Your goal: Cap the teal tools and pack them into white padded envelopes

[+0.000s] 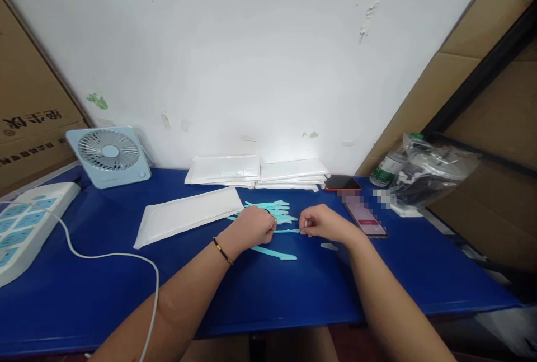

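Between my two hands a thin turquoise stick point(287, 231) lies level, just above or on the blue table. My left hand point(257, 226) is closed round its left end. My right hand point(312, 222) pinches at its right end, fingertips pressed together. Behind my left hand is a loose pile of similar turquoise sticks point(282, 208), partly hidden by it. One more turquoise stick point(274, 253) lies apart, in front of my left hand. A small clear or whitish piece point(329, 247) rests on the table just in front of my right hand.
A white padded envelope point(188, 215) lies left of the pile. Stacked white envelopes point(226, 169) stand against the wall. Phones point(364, 214), a bottle point(388, 169) and a plastic bag point(432, 174) are at right; a fan point(109, 152), white cable point(121, 257) and power strip point(31, 222) at left.
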The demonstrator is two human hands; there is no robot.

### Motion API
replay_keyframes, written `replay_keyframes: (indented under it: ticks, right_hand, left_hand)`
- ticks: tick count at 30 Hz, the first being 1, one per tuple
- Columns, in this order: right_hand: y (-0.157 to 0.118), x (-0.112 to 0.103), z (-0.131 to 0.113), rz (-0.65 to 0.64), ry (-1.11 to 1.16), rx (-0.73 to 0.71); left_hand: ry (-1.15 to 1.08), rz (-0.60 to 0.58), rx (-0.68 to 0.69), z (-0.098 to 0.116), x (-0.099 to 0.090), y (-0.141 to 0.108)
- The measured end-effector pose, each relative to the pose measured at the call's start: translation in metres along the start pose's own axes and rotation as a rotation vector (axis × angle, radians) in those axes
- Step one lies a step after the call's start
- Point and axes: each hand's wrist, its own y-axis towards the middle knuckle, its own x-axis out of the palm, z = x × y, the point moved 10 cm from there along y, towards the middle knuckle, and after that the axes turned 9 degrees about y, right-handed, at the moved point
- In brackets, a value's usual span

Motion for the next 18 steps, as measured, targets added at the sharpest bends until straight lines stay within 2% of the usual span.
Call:
replay_keyframes:
  ticks: [4, 9, 11, 14, 16, 18]
  right_hand:
    - [0.006, 0.005, -0.007, 0.025, 0.013, -0.017]
    - [-0.012, -0.026, 0.001, 0.091, -0.103, 0.009]
    - [-0.022, -0.026, 0.016, -0.021, -0.144, 0.117]
    - [-0.032, -0.016, 0.030, -0.170, -0.192, 0.236]
    - [-0.030, -0.012, 0.026, -0.167, -0.175, 0.224]
    - [-0.024, -0.011, 0.015, -0.106, -0.043, 0.170]
  left_hand:
    - [0.049, -0.017, -0.016, -0.003, 0.003, 0.003]
    - [-0.039, 0.042, -0.058, -0.009, -0.015, -0.003]
    - [-0.144, -0.023, 0.000, -0.002, -0.015, -0.008]
    - [-0.257, -0.210, 0.100, 0.015, -0.002, -0.016]
    - [-0.240, -0.246, 0.092, 0.017, 0.003, -0.018]
    - [-0.207, -0.208, 0.066, 0.015, 0.003, -0.015]
